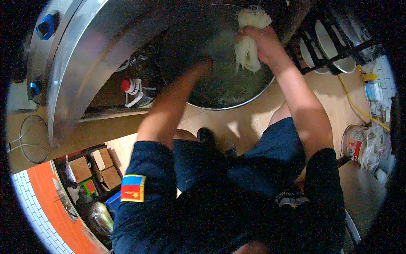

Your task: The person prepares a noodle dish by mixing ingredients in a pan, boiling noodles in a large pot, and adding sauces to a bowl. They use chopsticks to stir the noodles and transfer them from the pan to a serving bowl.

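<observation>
A bundle of pale, thin noodles (248, 57) is gripped around its middle by my right hand (265, 40). Strands spread out above the fist and hang below it. Under both hands is a large round metal basin (222, 109), its inside dark and greenish, with what looks like liquid in it. My left hand (205, 63) reaches over the basin, to the left of the noodles. Shadow and blur cover its fingers, so I cannot make out whether it holds anything.
A red-capped bottle (130, 87) stands on a shelf at left, below a metal appliance with blue knobs (44, 27). White plates (326, 41) sit in a dark rack at right. Cardboard boxes (80, 169) lie lower left. A yellow hose (352, 101) and a wrapped tub (356, 143) are at right.
</observation>
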Demonstrator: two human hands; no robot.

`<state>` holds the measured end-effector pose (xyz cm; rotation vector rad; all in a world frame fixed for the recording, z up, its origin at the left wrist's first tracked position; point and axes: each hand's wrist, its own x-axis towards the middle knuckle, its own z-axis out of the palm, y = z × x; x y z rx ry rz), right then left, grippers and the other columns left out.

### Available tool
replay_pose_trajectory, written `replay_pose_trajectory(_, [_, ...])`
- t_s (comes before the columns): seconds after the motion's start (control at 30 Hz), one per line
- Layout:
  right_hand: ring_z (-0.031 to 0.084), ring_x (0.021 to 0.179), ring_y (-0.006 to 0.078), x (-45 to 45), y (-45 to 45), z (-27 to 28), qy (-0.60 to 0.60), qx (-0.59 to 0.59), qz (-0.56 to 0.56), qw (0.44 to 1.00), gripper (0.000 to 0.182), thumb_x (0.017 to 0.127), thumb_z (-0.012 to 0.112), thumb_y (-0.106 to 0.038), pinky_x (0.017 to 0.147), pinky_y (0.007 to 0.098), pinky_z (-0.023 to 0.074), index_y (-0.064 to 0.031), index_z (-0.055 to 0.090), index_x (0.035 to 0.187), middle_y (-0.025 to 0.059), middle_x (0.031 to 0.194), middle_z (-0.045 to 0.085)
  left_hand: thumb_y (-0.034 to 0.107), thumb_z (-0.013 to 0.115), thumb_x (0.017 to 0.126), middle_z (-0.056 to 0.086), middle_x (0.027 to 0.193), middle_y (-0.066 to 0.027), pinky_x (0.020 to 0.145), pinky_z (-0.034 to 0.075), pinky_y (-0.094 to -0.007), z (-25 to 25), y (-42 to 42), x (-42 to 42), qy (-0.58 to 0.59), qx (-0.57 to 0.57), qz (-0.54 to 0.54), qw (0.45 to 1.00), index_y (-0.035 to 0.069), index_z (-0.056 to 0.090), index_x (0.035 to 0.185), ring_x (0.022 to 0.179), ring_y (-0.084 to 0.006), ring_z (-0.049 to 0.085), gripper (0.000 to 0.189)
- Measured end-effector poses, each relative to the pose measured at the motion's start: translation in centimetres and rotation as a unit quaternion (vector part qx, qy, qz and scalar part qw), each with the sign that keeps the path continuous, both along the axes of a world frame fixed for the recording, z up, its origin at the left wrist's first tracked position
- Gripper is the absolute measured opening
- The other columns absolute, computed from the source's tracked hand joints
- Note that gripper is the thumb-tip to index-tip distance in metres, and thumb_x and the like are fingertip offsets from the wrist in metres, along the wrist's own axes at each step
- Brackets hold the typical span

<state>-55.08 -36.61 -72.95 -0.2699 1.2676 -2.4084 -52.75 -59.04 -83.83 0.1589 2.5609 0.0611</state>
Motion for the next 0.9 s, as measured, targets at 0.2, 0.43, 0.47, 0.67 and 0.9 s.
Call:
replay_pose_trajectory(0.2, [0.060,0.080,0.0240,-0.1,-1.4,0.0,0.025,0.000,-0.023,0.999,0.037,0.074,0.057,0.000,0.070,0.0372,0.0512,-0.0046,0.047,0.109,0.0098,0.095,0.057,0.021,0.049,0.079,0.061,0.092,-0.0200,0.073,0.047,-0.0444,14.2,1.7,0.0,0.115,0.158,-0.125,0.973,0.000,0.060,0.097,0.080,-0.0353,0.060,0.029])
replay_pose_trajectory(0.43, [0.060,0.079,0.0248,3.5,-3.8,2.0,-0.045,-0.088,0.068,0.993,0.034,0.072,0.059,0.000,0.070,0.0371,0.0514,-0.0045,0.051,0.105,0.0092,0.088,0.059,0.021,0.047,0.081,0.061,0.094,-0.0178,0.074,0.047,-0.0402,17.0,3.6,-3.6,0.205,0.222,-0.070,0.951,0.000,0.058,0.098,0.084,-0.0291,0.060,0.029])
replay_pose_trajectory(0.47, [0.060,0.077,0.0245,3.5,-3.7,2.0,-0.028,-0.073,0.071,0.994,0.033,0.072,0.059,-0.001,0.068,0.0367,0.0513,-0.0044,0.051,0.103,0.0089,0.086,0.059,0.021,0.047,0.081,0.061,0.096,-0.0177,0.076,0.046,-0.0392,19.0,4.5,-2.5,0.197,0.251,-0.034,0.947,0.000,0.058,0.100,0.086,-0.0281,0.060,0.030])
replay_pose_trajectory(0.67, [0.058,0.072,0.0212,-1.6,-3.6,1.6,0.374,0.173,0.016,0.911,0.026,0.075,0.058,-0.005,0.062,0.0337,0.0488,-0.0054,0.053,0.100,0.0080,0.085,0.059,0.018,0.050,0.078,0.058,0.106,-0.0143,0.090,0.039,-0.0357,13.1,3.0,4.1,0.319,0.554,0.175,0.749,0.004,0.050,0.117,0.098,-0.0255,0.055,0.041])
replay_pose_trajectory(0.9, [0.057,0.076,0.0204,-3.5,-0.3,11.2,0.314,0.154,0.005,0.937,0.024,0.078,0.055,-0.009,0.065,0.0333,0.0471,-0.0060,0.054,0.102,0.0083,0.088,0.059,0.017,0.051,0.079,0.059,0.104,-0.0152,0.090,0.040,-0.0357,3.4,2.8,6.4,-0.013,0.386,0.087,0.918,0.004,0.052,0.114,0.097,-0.0253,0.056,0.037])
